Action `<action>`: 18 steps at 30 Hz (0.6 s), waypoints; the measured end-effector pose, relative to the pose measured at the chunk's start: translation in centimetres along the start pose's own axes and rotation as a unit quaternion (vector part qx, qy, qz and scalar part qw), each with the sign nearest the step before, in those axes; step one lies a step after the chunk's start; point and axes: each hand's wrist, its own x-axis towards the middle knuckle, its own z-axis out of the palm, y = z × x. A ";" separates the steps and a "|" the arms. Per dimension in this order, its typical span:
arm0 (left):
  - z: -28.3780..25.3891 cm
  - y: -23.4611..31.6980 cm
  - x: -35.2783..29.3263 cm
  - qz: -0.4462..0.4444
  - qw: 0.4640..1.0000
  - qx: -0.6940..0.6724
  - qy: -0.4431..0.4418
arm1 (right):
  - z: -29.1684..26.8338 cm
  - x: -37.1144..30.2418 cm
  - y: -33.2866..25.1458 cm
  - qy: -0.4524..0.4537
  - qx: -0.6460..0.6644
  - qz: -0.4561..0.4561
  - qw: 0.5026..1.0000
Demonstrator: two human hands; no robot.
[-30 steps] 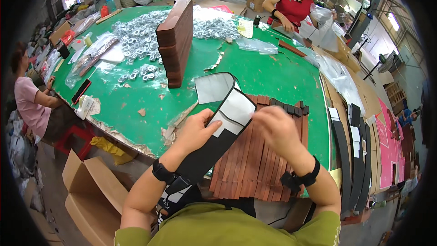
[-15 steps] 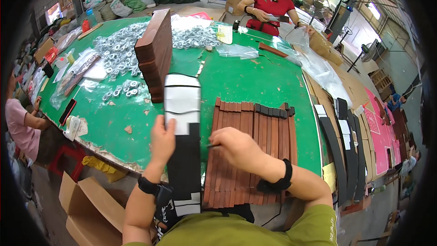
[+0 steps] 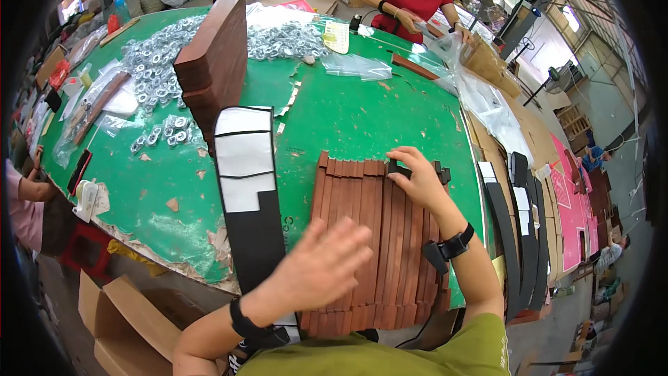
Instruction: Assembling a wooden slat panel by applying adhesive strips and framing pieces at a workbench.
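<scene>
Over the brown strips (image 3: 393, 251), probably stiff, light, best gripped endwise, the left hand (image 3: 321, 264) has been moved, fingers spread, empty. A black end (image 3: 396, 167) is pinched by the right hand (image 3: 421, 179). The strips are laid on the tabletop (image 3: 334, 115) beside the black strap (image 3: 254, 247).

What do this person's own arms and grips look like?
The left grip and right grip are ungloved. The left wristband and right wristband are black, each with a small dark box. The right sleeve is short and olive green.
</scene>
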 end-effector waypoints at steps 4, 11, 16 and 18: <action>3.6 1.2 0.1 0.065 0.983 -0.021 -0.171 | 1.9 0.2 0.5 -0.048 0.012 0.048 0.998; 4.6 0.6 0.0 0.040 0.972 -0.035 -0.231 | 2.3 0.3 0.2 -0.038 0.077 0.091 0.992; 4.5 0.6 0.0 0.030 0.972 -0.044 -0.229 | 2.8 0.3 0.2 -0.025 0.049 0.083 0.995; 4.4 0.6 0.0 0.029 0.972 -0.046 -0.227 | 2.7 0.4 0.2 -0.027 0.045 0.093 0.994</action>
